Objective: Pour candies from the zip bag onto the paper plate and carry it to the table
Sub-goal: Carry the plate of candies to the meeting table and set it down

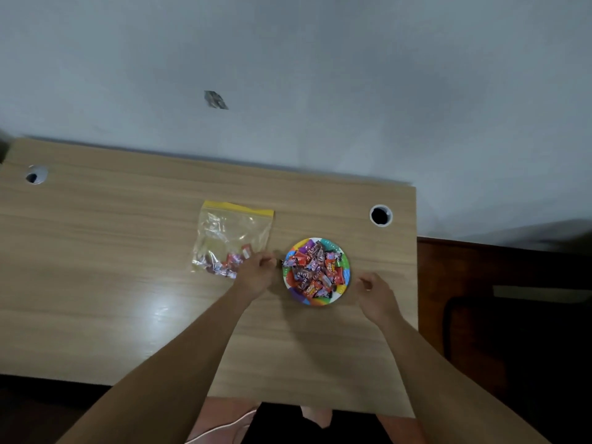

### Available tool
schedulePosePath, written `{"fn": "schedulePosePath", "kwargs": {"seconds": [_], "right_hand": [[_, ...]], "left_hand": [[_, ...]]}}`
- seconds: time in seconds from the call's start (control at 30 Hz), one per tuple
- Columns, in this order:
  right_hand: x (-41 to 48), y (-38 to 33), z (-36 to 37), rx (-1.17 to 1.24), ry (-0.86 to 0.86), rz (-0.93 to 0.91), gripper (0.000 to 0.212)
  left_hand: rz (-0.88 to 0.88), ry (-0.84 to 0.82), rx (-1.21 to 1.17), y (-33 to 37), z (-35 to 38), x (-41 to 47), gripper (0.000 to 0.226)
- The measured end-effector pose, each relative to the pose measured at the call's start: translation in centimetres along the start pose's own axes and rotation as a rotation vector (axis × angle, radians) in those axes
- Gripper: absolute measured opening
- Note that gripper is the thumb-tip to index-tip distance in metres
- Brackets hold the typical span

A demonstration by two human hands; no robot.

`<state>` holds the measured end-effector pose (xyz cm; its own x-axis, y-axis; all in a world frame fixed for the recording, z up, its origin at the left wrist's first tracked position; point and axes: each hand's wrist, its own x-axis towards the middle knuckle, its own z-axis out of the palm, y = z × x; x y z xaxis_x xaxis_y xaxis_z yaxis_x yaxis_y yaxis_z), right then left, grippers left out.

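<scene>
A round paper plate with a rainbow rim sits on the wooden desk, heaped with wrapped candies in red, purple and brown. Left of it lies a clear zip bag with a yellow seal, flat on the desk, a few candies still in its near corner. My left hand is between the bag and the plate's left rim, fingers curled, close to the rim; I cannot tell whether it touches. My right hand hovers just right of the plate, fingers loosely curled, holding nothing.
The desk has a cable hole at the back right and another cable hole at the back left. A white wall rises behind. Right of the desk stands dark wooden furniture. My legs show below the near edge.
</scene>
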<state>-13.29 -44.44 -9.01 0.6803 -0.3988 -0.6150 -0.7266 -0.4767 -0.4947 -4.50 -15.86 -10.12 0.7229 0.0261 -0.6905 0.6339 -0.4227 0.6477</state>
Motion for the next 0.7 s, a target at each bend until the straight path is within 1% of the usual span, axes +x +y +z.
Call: {"fn": "schedulePosePath", "kwargs": {"seconds": [0.03,0.1,0.13,0.2,0.27,0.37,0.43,0.5,0.57,0.63,0.7], "right_hand": [[0.3,0.4,0.4,0.038,-0.009,0.009,0.031],[0.9,0.8,0.8,0.120,-0.037,0.028,0.027],[1.3,1.1,1.2,0.170,-0.056,0.045,0.022],[2.0,1.4,1.7,0.290,-0.088,0.077,0.012],[2.5,1.5,2.1,0.366,-0.090,0.080,0.010],[2.8,1.7,2.5,0.395,-0.101,0.070,0.010],[2.9,1.7,2.6,0.398,-0.108,0.078,0.012],[3.0,1.8,2.7,0.384,-0.115,0.086,0.018],[3.0,1.8,2.8,0.380,-0.120,0.090,0.021],[2.9,2.0,2.9,0.373,-0.119,0.091,0.018],[2.6,2.3,3.0,0.362,-0.115,0.076,0.012]], "left_hand": [[-0.003,-0.003,0.016,-1.6,0.9,1.5,0.040],[0.003,0.005,0.040,-2.5,2.4,2.7,0.029],[0.010,0.025,0.052,-2.0,3.0,2.6,0.023],[0.006,0.055,0.068,-1.1,3.7,2.0,0.021],[0.002,0.073,0.074,-0.8,4.3,1.7,0.022],[0.023,0.080,0.116,-0.6,4.7,1.3,0.028],[0.015,0.061,0.095,-0.6,4.8,1.1,0.029],[0.002,0.030,0.034,-1.5,4.6,1.4,0.023],[-0.006,0.021,-0.010,-3.9,4.8,3.0,0.012],[-0.001,0.025,-0.031,-5.4,4.8,3.9,0.008],[-0.008,0.033,-0.052,-3.9,4.5,2.1,0.007]]}}
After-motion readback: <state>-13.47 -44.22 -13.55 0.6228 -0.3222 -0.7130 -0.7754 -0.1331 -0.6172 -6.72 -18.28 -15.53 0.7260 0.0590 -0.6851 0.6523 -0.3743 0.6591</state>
